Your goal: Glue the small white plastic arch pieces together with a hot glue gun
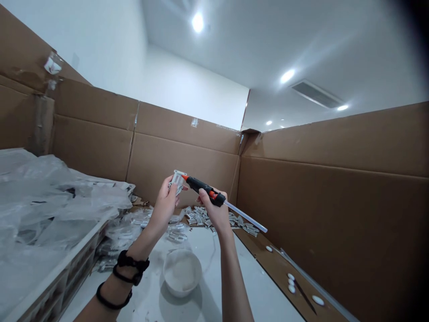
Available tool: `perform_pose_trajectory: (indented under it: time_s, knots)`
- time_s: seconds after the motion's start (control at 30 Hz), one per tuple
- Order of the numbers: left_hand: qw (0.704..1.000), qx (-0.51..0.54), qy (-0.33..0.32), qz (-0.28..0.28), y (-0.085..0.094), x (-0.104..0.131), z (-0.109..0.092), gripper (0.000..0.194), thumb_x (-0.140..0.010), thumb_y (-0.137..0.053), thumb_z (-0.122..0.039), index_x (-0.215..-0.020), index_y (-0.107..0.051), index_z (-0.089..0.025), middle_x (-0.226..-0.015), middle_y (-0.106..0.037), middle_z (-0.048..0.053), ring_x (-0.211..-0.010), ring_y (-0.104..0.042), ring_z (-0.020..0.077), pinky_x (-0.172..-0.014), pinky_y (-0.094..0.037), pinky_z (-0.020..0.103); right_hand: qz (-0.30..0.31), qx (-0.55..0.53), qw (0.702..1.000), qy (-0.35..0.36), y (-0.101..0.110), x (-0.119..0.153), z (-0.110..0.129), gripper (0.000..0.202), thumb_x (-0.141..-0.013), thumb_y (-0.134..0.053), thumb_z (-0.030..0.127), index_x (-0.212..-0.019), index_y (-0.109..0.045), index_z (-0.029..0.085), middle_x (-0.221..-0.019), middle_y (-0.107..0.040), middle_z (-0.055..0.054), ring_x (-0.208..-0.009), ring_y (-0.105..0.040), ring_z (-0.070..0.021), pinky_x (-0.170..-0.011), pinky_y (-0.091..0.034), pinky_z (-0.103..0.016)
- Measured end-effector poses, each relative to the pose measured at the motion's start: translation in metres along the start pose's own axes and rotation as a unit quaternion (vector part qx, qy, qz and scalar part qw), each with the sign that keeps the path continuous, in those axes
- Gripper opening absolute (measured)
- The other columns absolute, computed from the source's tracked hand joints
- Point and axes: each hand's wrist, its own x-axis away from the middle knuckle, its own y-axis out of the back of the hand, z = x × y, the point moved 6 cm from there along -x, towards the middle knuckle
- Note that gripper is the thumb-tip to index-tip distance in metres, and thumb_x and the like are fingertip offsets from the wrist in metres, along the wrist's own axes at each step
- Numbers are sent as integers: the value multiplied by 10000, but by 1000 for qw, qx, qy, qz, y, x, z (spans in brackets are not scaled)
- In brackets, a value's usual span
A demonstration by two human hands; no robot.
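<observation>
Pinching the part in the left hand above the table, apparently angled to expose its face to the nozzle, and grasping the glue gun in the right hand.

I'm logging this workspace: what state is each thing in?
Left hand: closed on small part
Right hand: closed around glue gun
Glue gun: glue stick protruding from rear
Small part: held aloft
Bowl: upright
Loose parts: piled
Plastic sheets: crumpled, heaped
Ceiling lights: lit
Cardboard walls: standing
</observation>
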Motion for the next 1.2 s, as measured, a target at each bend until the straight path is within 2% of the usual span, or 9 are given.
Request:
perform_pose_trajectory:
  time_s: [0.13, 0.63, 0.93, 1.1, 1.2]
  knots:
    - [1000, -11, 6, 4, -3, 2, -1, 330, -812, -480, -346, -1117, -508, -224, -790, -581, -10, -469, -340, 68, -463, -288, 211, -1, 25, 1000, -11, 0, -1, -3, 436, -773, -538, 545, -597, -581, 149, -520, -511, -2, -494, -441, -115, -491, -334, -229]
    - [999, -38, -9, 15, -7, 4, -2, 313, -870, -424, -284, -1163, -495, -199, -847, -595, 25, -516, -333, 65, -486, -294, 188, -24, 48, 998, -26, 4, 1, 0, 482, -770, -518, 575, -523, -455, 166, -480, -442, 17, -468, -388, -96, -474, -287, -230]
    - [997, -73, -24, 16, -6, 4, 1, 351, -875, -427, -335, -1203, -467, -218, -888, -612, 29, -507, -351, 68, -477, -314, 195, -34, 50, 997, -38, 6, 1, -7, 474, -765, -522, 568, -521, -418, 176, -468, -416, 26, -458, -376, -92, -461, -278, -229]
    - [993, -97, -66, -9, -3, 1, 4, 355, -877, -407, -363, -1202, -457, -229, -883, -612, 30, -531, -428, 87, -510, -352, 212, -50, 85, 995, -19, 9, 1, 1, 466, -767, -508, 562, -515, -445, 176, -464, -414, 21, -455, -352, -92, -448, -262, -231]
    - [988, -119, -91, -32, 1, 0, 4, 315, -881, -399, -360, -1155, -454, -214, -896, -621, 37, -583, -485, 104, -556, -379, 224, -94, 145, 985, 0, 13, 1, 10, 464, -762, -515, 562, -506, -417, 188, -467, -387, 29, -467, -310, -92, -455, -240, -234]
